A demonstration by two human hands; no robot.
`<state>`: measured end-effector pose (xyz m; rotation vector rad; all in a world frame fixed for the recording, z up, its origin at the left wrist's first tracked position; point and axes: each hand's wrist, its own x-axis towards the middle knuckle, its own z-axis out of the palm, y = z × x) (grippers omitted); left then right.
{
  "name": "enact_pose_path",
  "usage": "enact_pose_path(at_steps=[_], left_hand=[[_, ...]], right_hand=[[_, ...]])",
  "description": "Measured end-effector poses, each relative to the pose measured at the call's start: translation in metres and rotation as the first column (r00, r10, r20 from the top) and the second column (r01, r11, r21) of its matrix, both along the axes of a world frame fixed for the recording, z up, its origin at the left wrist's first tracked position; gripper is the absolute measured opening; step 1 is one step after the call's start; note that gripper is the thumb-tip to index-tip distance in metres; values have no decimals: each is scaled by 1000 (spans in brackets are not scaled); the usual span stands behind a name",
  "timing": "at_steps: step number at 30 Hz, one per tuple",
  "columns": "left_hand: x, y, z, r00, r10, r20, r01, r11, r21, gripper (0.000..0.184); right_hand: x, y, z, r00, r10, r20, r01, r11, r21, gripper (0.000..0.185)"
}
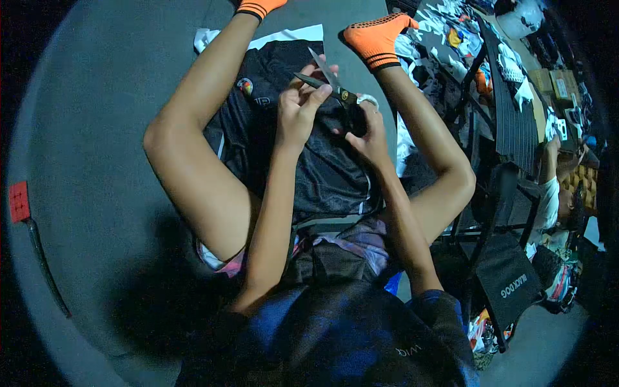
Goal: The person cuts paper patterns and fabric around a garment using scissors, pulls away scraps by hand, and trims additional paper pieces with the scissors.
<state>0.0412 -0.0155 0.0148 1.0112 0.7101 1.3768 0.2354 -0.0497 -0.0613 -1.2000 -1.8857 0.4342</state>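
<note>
A pair of scissors (345, 96) with dark handles is held over a black garment (322, 171), its blades spread and pointing up and to the left. My right hand (371, 132) grips the handles, with a white wrap or loop near the upper one. My left hand (299, 115) is closed around the blade side, thumb against the metal near the pivot and fingers partly hidden behind the blades. The garment lies between my bent legs, with a small round colored badge (245, 86), thin white piping and a white strip (290, 35) at its far end.
A red square-headed tool with a dark handle (45, 258) lies at far left on the grey surface (97, 129). At right stand black folding chairs (509, 284), heaped fabric scraps (445, 39) and cardboard boxes (562, 85). Another person's arm (549, 161) shows at far right.
</note>
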Motion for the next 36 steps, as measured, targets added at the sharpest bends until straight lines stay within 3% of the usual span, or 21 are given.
enact_pose_path(at_steps=[2, 12, 19, 36], left_hand=[[0, 0, -1, 996, -8, 87, 10, 1000, -25, 52], [-2, 0, -1, 996, 10, 84, -5, 998, -56, 50], [-1, 2, -4, 991, 43, 127, -34, 997, -72, 46], [1, 3, -11, 988, 89, 129, -79, 994, -80, 40]], right_hand=[[0, 0, 0, 1000, -11, 14, 11, 1000, -18, 69], [1, -3, -2, 998, -59, 37, 62, 995, -74, 67], [2, -2, -4, 991, -63, 117, 66, 998, -18, 66], [2, -2, -2, 992, -66, 106, 73, 995, -61, 65]])
